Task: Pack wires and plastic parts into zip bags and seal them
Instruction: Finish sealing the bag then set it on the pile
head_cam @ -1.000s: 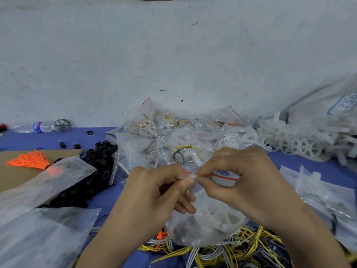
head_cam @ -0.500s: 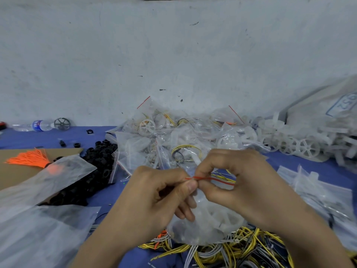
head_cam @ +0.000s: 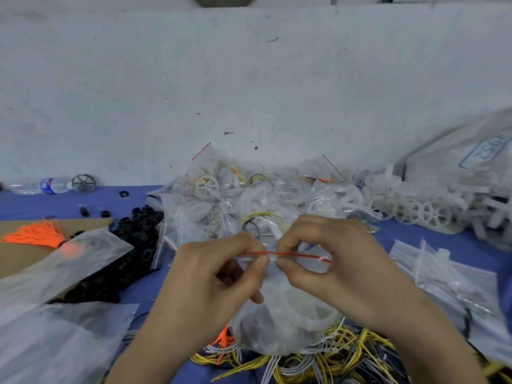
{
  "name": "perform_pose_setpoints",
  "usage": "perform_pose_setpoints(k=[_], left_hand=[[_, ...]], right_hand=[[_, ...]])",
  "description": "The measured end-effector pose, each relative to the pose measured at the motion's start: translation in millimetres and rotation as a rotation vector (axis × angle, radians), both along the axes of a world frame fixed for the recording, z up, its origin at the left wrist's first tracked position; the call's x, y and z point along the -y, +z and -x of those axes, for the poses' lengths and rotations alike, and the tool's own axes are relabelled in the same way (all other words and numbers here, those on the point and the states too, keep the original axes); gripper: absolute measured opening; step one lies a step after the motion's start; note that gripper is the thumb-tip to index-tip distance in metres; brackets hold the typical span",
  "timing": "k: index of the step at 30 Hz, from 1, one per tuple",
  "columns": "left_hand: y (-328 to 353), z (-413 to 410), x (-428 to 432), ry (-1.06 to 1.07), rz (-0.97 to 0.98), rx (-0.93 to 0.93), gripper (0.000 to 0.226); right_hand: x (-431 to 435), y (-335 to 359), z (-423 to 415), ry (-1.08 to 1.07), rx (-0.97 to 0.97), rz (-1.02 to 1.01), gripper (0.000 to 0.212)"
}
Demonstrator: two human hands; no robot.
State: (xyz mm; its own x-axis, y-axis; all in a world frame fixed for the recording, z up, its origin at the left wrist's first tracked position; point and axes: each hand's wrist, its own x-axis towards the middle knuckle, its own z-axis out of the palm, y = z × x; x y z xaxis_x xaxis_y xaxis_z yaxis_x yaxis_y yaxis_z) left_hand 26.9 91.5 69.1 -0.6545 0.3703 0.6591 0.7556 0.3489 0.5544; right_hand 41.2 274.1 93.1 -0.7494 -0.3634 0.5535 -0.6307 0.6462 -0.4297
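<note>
Inspected: one zip bag (head_cam: 285,328), held above the desk (head_cam: 432,242).
The left hand (head_cam: 210,278) and the right hand (head_cam: 335,264) each pinch its red strip (head_cam: 300,255), thumb against forefinger (white plastic parts (head_cam: 307,314) inside); loose wires (head_cam: 332,361) lie beneath.

red-striped clear zip bag (head_cam: 291,314), yellow wires (head_cam: 346,353), blue table (head_cam: 410,236)

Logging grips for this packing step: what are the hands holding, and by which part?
The left hand and right hand both pinch the clear plastic zip bag of white plastic parts by its red-lined seal strip at the top.
</note>
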Motion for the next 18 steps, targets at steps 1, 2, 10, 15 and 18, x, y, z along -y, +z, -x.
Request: perform_pose_setpoints(k=[1, 2, 10, 15, 18], left_hand=[[0.0, 0.2, -0.3, 0.009, 0.009, -0.018, 0.015], [0.2, 0.4, -0.7, 0.02, 0.03, -0.036, 0.015], [1.5, 3.5, 4.5, 0.13, 0.091, -0.092, 0.015], [0.3, 3.2, 5.5, 0.166, 0.117, -0.072, 0.022], [1.1, 2.8, 6.2, 0.159, 0.124, -0.115, 0.017]], right_hand=[[-0.5, 0.1, -0.2, -0.011, -0.008, -0.01, 0.004], [0.2, 0.3, -0.6, -0.021, -0.014, -0.019, 0.004], [5.7, -2.0, -2.8, -0.077, -0.011, -0.075, 0.006], [7.7, 0.8, -5.4, -0.047, -0.045, -0.124, 0.007], [9.2, 0.5, -4.4, -0.056, -0.049, -0.137, 0.006]])
